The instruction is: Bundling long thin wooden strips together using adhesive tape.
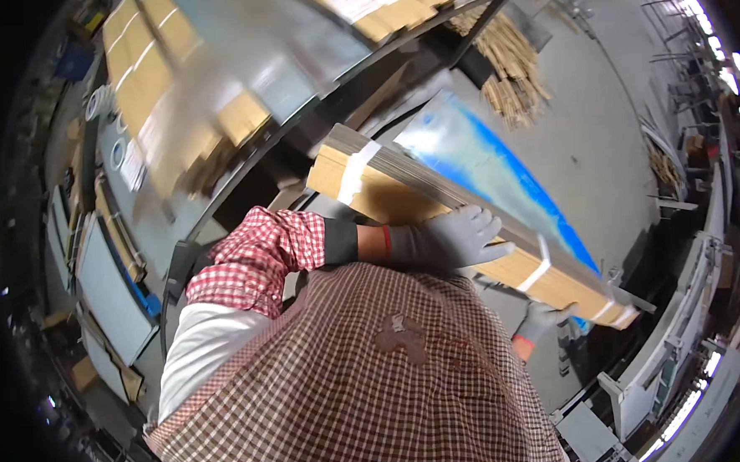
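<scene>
I carry a long strapped bundle of flattened brown cardboard (pixel 402 197), bound by two white straps and tilted down to the right. My left hand (pixel 458 236), in a grey glove, lies over the bundle's near edge at its middle and grips it. My right hand (pixel 544 318), also gloved in grey, holds the bundle from below near its right end and is mostly hidden under it. A checked apron (pixel 369 382) over a red checked sleeve fills the lower part of the view.
A dark metal rack (pixel 297 122) with more cardboard bundles (pixel 139 63) curves across the upper left. A blue and white sheet (pixel 483 162) lies past the bundle. Loose wooden sticks (pixel 512 73) lie on the grey floor. Grey machine frames (pixel 677 340) stand at the right.
</scene>
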Demonstrator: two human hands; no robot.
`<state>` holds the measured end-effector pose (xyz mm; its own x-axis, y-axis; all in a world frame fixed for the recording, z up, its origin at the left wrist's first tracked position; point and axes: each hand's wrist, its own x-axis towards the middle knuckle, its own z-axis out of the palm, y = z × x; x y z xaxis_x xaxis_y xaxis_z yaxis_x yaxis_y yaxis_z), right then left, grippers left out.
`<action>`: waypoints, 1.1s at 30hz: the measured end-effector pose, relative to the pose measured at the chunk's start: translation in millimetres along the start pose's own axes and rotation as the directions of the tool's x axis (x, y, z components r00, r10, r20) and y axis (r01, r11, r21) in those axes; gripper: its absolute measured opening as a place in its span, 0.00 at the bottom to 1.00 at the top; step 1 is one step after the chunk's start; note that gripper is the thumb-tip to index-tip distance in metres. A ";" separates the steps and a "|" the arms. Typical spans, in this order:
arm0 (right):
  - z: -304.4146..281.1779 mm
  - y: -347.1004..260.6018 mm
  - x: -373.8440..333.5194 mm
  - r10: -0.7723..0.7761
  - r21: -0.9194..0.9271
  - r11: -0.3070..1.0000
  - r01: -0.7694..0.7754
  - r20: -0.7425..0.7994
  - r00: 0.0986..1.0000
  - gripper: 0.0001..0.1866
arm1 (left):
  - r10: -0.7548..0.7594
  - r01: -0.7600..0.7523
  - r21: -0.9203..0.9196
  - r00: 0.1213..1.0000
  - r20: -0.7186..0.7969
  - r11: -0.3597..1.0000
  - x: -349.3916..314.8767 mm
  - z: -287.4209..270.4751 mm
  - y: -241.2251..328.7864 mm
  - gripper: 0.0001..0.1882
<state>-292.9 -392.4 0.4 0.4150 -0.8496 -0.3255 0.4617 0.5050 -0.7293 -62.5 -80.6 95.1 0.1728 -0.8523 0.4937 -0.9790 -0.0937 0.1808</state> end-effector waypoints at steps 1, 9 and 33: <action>10.6 -5.1 -11.0 -0.064 0.060 0.997 0.053 0.202 0.977 0.28 | -0.084 0.088 -0.188 0.996 0.031 0.978 -5.7 -31.0 12.8 0.31; 23.2 49.3 -80.2 0.458 -0.840 0.038 0.541 0.496 0.738 0.24 | -0.587 0.411 -0.474 0.743 -0.322 0.779 -34.2 -37.4 73.1 0.31; 374.7 -4.0 -171.5 0.512 -0.389 0.765 0.513 0.851 -0.119 0.28 | -0.186 0.117 -0.201 0.910 -0.370 0.973 14.5 -61.5 161.6 0.26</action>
<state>-72.2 -191.6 284.7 0.8540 0.4892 0.1771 0.2613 -0.1088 -0.9591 -211.6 -76.5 183.8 0.3789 -0.5681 0.7306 -0.9104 -0.0870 0.4045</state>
